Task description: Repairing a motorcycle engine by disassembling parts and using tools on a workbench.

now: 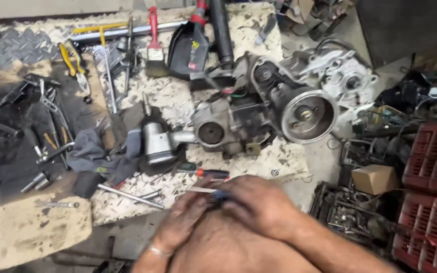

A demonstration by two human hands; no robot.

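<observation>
At the near edge, six o'clock: we look down on our two hands meeting over a bare knee, just short of the speckled work board (259,35).
Left hand (180,225): its fingers are curled narrow around the near part of a small screwdriver (209,191); a thin band sits on the wrist.
Right hand (260,206): its fingers are folded over the blue handle end of the same tool, so both hands pinch it between them.
Held tool: it lies at the middle of the frame's lower half, with a thin bright metal shaft poking out toward nine o'clock.
Handling, as we judge it: light and stiff; the shaft looks slim and slick, so the thicker handle is the place to take hold, and greasy fingers could let it turn.
Just beyond, twelve o'clock of the hands: a second screwdriver with an orange and black handle (212,173) lies flat on the board, near but apart from our fingers.
Ten o'clock: loose steel rods (130,196), a grey rag (94,154) and a silver impact wrench (158,141) lying on its side.
Centre, twelve to one o'clock: a small engine (259,114), grey and oily, with a round pulley face; it looks heavy and awkward, best gripped by its cast housing.
Far left, nine to eleven o'clock: scattered wrenches, yellow-handled pliers (72,60) and a red-handled brush (154,48).
Right, three to four o'clock: red plastic crates (433,162), a small cardboard box (375,178) and tangled parts.
</observation>
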